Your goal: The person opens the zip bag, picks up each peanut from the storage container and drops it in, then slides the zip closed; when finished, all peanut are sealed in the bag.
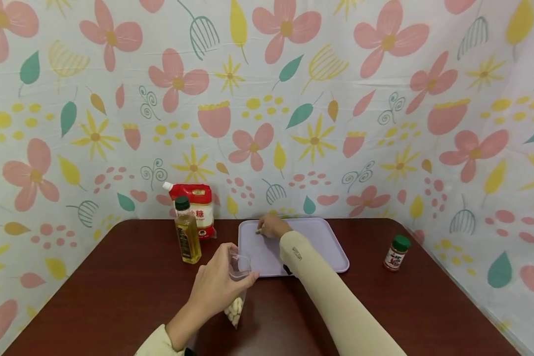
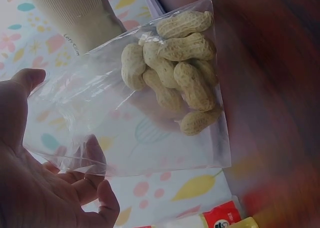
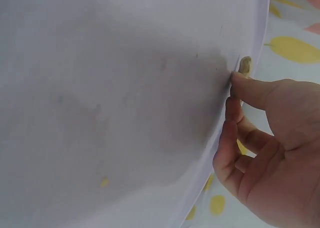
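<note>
My left hand (image 1: pixel 218 282) grips a clear plastic bag (image 2: pixel 100 108) near its open mouth, above the front of the table. Several unshelled peanuts (image 2: pixel 192 85) lie at the bag's bottom end, which hangs down in the head view. Over the far left part of a pale lilac tray (image 1: pixel 322 247), my right hand (image 1: pixel 273 227) pinches a single peanut (image 3: pixel 245 65) between thumb and fingertips. Most of that peanut is hidden by the fingers. A tiny light crumb (image 3: pixel 104 181) lies on the tray surface.
Left of the tray stand an oil bottle (image 1: pixel 188 240) with a dark cap and a red-and-white spouted sugar pouch (image 1: pixel 204 210). A small green-lidded jar (image 1: pixel 396 254) is at the right. Behind the dark wooden table (image 1: pixel 115 291) hangs a flowered cloth (image 1: pixel 267 99).
</note>
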`<act>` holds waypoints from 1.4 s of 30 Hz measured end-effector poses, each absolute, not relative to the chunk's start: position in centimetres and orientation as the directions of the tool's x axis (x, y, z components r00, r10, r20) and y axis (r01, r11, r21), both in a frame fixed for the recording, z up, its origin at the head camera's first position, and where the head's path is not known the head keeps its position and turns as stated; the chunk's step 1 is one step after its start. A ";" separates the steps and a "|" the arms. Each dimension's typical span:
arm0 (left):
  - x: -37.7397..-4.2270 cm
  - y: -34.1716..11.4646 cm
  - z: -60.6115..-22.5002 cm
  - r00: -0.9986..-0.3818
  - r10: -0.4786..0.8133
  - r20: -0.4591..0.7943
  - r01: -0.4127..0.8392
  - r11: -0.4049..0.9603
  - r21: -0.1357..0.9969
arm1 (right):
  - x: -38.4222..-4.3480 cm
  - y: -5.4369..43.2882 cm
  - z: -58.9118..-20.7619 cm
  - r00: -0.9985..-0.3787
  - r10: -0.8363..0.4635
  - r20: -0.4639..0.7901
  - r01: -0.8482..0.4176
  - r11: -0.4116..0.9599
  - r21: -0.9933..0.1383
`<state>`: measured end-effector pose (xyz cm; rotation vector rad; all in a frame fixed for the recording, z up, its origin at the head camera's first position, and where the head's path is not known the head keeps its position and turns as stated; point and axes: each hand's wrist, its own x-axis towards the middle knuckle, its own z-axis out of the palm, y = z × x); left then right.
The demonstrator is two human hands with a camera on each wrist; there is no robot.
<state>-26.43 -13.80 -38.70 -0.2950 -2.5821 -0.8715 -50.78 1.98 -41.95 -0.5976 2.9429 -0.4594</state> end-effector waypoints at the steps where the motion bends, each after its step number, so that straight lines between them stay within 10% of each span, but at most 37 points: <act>1: -26.4 -13.7 -38.7 -0.900 0.071 0.431 0.317 0.784 0.533 | -50.7 2.1 -41.9 -0.916 -0.401 -0.037 -0.371 0.877 -0.305; 21: -26.3 -12.5 -38.6 -0.897 0.053 0.438 0.300 0.801 0.518 | -48.3 5.5 -40.7 -0.889 -0.440 0.125 -0.441 0.753 -0.489; 42: -26.5 -10.8 -38.5 -0.884 0.039 0.466 0.321 0.774 0.545 | -37.4 7.5 -34.4 -0.733 -0.543 0.409 -0.655 0.401 -0.641</act>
